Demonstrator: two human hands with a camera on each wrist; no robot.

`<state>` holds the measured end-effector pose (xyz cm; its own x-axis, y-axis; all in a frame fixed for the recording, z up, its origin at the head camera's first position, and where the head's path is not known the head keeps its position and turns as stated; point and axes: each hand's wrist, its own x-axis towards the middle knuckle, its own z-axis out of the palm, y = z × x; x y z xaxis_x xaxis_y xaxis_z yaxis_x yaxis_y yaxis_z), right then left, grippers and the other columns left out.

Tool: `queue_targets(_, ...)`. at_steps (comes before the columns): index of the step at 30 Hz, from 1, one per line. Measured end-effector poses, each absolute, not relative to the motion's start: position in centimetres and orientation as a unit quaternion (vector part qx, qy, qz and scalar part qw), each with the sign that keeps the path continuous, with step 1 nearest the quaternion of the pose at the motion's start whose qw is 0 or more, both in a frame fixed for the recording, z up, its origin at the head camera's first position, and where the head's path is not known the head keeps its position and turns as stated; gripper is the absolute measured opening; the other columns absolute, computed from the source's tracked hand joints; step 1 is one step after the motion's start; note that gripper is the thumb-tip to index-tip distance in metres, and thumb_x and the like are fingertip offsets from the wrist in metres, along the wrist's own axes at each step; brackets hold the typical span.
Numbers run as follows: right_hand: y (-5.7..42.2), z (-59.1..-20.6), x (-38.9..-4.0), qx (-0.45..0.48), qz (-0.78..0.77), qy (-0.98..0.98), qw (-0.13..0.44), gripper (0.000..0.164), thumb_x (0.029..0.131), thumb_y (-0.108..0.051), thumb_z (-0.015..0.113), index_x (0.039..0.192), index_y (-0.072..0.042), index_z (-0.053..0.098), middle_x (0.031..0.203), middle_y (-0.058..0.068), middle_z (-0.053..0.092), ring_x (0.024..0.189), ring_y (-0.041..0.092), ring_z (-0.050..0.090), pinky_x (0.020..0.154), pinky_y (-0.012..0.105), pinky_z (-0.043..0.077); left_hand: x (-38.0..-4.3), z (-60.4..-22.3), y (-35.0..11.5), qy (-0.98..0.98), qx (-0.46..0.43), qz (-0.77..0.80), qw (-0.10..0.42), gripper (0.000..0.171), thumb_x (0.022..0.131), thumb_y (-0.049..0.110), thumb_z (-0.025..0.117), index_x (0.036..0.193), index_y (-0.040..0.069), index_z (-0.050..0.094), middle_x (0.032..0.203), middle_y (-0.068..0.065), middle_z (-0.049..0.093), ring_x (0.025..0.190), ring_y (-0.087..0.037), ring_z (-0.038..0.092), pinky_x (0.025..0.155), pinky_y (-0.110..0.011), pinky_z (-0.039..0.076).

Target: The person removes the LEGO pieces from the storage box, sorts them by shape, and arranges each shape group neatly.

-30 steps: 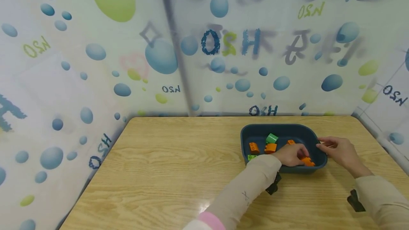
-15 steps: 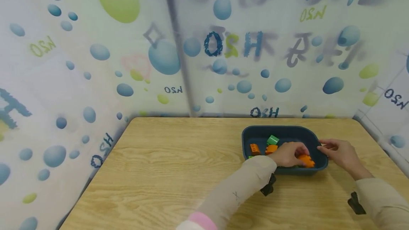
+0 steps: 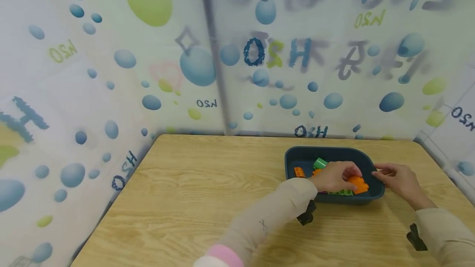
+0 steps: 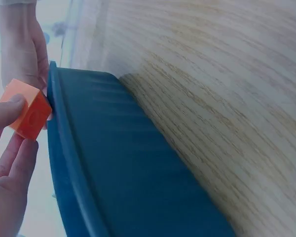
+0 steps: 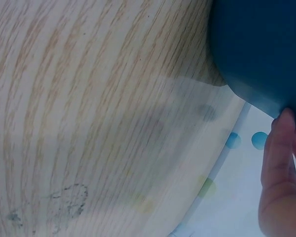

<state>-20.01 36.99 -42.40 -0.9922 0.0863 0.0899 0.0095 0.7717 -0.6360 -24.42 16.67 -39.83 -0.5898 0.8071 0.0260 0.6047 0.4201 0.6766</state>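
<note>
Behind the wood-grained counter (image 3: pixel 193 184) stands a pale wall (image 3: pixel 323 114) printed with blue and green drops; a similar side wall (image 3: pixel 74 106) flanks the counter's left.

Wooden table (image 3: pixel 178 201), pale brown with lengthwise grain and rounded far corners, occupying the lower part of the head view; its left edge slants toward the lower left. A dark blue tub (image 3: pixel 334 149), open side up, stands on it right of centre, close to the far edge. A dark, blurred patch (image 5: pixel 71 205) marks the tabletop at lower left in the right wrist view.
</note>
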Motion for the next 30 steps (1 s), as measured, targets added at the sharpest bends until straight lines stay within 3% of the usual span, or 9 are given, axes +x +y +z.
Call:
queue_targets(10, 37.2, -42.5, -20.2, -0.017, 0.318, -0.946, 0.063, 0.047, 0.088, -0.027, 0.056, 0.11, 0.015, 0.053, 0.087, 0.026, 0.06, 0.066, 0.023, 0.057, 0.049, 0.025, 0.045, -22.5, -39.3, 15.7, 0.804, 0.445, 0.35, 0.181, 0.03, 0.079, 0.014, 0.066, 0.107, 0.013, 0.055, 0.106, 0.009, 0.057, 0.09, 0.009, 0.049, 0.073, -0.003, 0.037)
queue_targets(19, 37.4, -42.6, -20.1, -0.01, 0.336, -0.939, 0.067, 0.049, 0.087, -0.028, 0.056, 0.11, 0.015, 0.053, 0.087, 0.026, 0.06, 0.062, 0.016, 0.057, 0.05, 0.024, 0.048, -20.2, -40.1, 15.5, 0.752, 0.442, 0.404, 0.276, 0.031, 0.08, 0.007, 0.063, 0.11, 0.008, 0.054, 0.106, 0.007, 0.057, 0.089, 0.008, 0.05, 0.072, -0.005, 0.039)
queue_targets(30, 37.0, -42.4, -20.0, -0.021, 0.339, -0.938, 0.063, 0.052, 0.086, -0.031, 0.057, 0.11, 0.015, 0.052, 0.089, 0.026, 0.06, 0.066, 0.02, 0.057, 0.05, 0.024, 0.048, -18.3, -42.4, 15.6, 0.734, 0.439, 0.4, 0.329, 0.031, 0.081, 0.002, 0.061, 0.111, 0.005, 0.055, 0.106, 0.005, 0.059, 0.088, 0.008, 0.051, 0.071, -0.006, 0.04)
